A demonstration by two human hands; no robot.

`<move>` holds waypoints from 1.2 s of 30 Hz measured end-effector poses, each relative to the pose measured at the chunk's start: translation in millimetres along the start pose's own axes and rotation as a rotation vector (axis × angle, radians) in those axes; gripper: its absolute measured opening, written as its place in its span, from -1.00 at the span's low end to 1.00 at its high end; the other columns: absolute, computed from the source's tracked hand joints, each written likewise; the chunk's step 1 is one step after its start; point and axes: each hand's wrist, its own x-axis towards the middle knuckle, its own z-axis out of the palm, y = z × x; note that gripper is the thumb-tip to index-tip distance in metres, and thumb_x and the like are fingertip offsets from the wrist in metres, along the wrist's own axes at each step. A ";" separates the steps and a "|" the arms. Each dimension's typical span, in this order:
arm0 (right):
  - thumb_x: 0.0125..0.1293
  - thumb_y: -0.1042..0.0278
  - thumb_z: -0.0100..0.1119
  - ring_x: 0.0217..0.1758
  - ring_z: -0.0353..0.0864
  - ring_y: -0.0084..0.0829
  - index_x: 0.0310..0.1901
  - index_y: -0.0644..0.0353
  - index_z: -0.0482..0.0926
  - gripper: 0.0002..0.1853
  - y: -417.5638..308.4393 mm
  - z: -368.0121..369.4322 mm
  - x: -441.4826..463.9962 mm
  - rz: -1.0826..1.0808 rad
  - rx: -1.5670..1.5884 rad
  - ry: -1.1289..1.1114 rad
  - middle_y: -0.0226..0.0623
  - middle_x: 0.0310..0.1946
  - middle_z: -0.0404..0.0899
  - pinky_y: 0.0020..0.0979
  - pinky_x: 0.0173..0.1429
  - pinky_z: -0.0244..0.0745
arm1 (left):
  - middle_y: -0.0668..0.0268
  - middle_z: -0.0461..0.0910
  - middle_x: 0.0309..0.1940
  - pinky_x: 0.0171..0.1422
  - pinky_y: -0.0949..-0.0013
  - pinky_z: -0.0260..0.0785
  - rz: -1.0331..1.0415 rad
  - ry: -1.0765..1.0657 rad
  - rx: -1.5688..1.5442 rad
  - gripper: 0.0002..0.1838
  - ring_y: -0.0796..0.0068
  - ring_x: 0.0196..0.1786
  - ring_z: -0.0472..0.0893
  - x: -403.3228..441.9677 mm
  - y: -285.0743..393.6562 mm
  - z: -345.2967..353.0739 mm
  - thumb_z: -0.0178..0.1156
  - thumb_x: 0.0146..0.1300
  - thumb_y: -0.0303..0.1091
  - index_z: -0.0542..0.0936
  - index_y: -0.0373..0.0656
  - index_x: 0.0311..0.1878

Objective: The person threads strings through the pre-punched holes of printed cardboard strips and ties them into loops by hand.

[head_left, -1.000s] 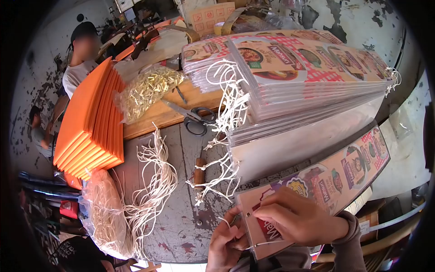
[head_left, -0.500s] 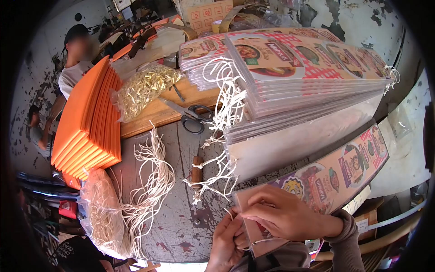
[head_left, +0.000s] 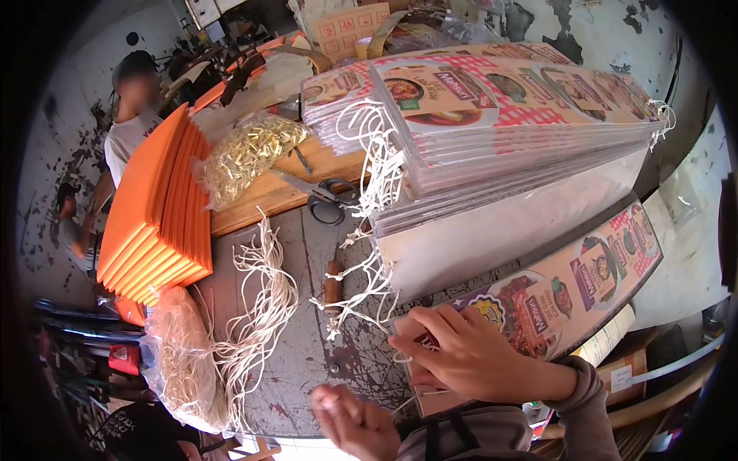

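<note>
A long printed panel in clear plastic [head_left: 538,307] lies aslant at the lower right. My right hand [head_left: 469,353] is over its left end, with fingers bent around the edge and gripping it. Beside those fingertips a small loop of white string [head_left: 400,357] sticks out. My left hand [head_left: 354,421] is off the panel's lower left corner, fingers curled and blurred by motion. White string [head_left: 403,404] runs from the panel toward this hand, which appears closed on it; the end is hidden.
Stacked printed panels [head_left: 507,100] with knotted strings stand behind. On the table [head_left: 300,384] are a wood-handled tool [head_left: 333,286], scissors [head_left: 327,201], loose strings [head_left: 261,315], a bag of gold-coloured pieces [head_left: 250,154] and orange folded sheets [head_left: 154,215]. People [head_left: 134,115] are at the far left.
My left hand has moved left and down, away from the panel's edge. My right hand stays at the panel's left end, its fingers shifted slightly. The view has tilted a little.
</note>
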 end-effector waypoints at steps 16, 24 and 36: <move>0.01 0.30 0.14 -0.02 0.39 -0.32 -0.19 0.15 0.47 -0.71 -15.6 -10.6 -5.5 0.098 0.099 0.004 -0.31 -0.13 0.39 -0.33 -0.04 0.31 | 0.27 0.43 -0.48 -0.55 0.45 0.26 0.928 -0.504 1.392 -0.86 0.51 -0.59 0.44 23.0 -7.8 -3.5 0.25 0.03 -0.53 0.49 -0.24 -0.33; 0.04 0.40 0.12 0.01 0.36 -0.28 -0.13 0.28 0.43 -0.68 -23.2 18.2 -8.0 0.146 0.335 0.069 -0.29 -0.08 0.38 -0.26 0.14 0.25 | 0.42 0.26 -0.48 -0.56 0.59 -0.03 1.191 -0.250 0.678 -0.90 0.74 -0.58 0.20 18.4 6.1 -5.9 0.02 0.22 -0.46 0.34 -0.23 -0.39; 0.13 0.32 0.16 0.10 0.37 -0.17 0.10 0.25 0.34 -0.51 -23.2 7.7 -21.2 0.358 0.596 0.146 -0.18 0.08 0.31 -0.19 0.12 0.29 | 0.25 0.46 -0.51 -0.58 0.39 0.26 1.032 -0.478 1.565 -0.83 0.43 -0.64 0.46 26.3 3.3 4.2 0.30 0.00 -0.45 0.51 -0.22 -0.35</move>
